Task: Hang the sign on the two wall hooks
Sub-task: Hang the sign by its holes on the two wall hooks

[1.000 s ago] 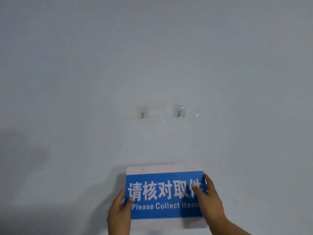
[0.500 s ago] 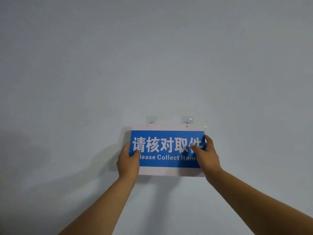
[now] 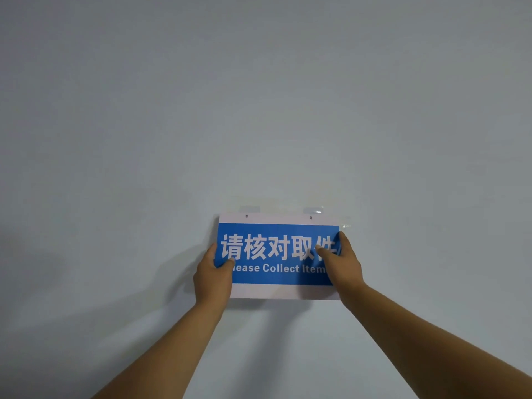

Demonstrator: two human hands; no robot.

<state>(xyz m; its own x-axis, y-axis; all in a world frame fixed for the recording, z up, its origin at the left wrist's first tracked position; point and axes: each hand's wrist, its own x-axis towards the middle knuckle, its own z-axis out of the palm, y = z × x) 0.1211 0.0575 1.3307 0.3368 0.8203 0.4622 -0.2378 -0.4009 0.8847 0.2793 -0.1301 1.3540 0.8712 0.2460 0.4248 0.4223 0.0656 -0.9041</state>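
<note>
A blue and white sign (image 3: 276, 254) with white characters and the words "Please Collect Items" is held flat against the wall. My left hand (image 3: 212, 279) grips its left edge, thumb on the front. My right hand (image 3: 342, 262) grips its right edge. Two small holes sit in the sign's white top strip. The left wall hook (image 3: 249, 209) and right wall hook (image 3: 313, 210) show only as clear pads peeking above the top edge; the metal pegs are hidden or sit at the holes, I cannot tell which.
A plain pale grey wall (image 3: 259, 110) fills the view. A scrap of clear film (image 3: 346, 226) sticks to the wall by the sign's upper right corner. Shadows of my arms fall on the wall to the lower left.
Both hands raised the sign from well below the hooks up to them. It now covers the hooks' pegs, and only the tops of the pads still show.
</note>
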